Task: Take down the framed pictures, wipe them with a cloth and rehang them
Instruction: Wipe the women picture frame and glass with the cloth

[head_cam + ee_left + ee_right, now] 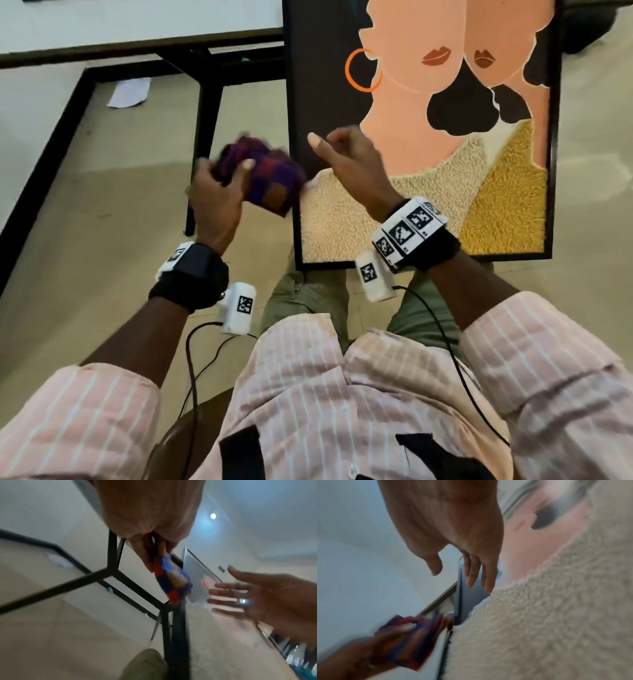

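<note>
A large black-framed picture of two peach faces over cream and mustard textured fabric rests on my lap, its lower edge against my knees. My left hand grips a bunched purple and red checked cloth just off the frame's left edge; the cloth hangs below the fingers in the left wrist view. My right hand hovers over the picture's lower left part with straight, spread fingers and holds nothing. Whether it touches the picture surface is unclear because of blur.
A white table with black metal legs stands to the left, close to the frame's edge. A scrap of paper lies on the beige tiled floor under it. Cables run from both wrist cameras across my shirt.
</note>
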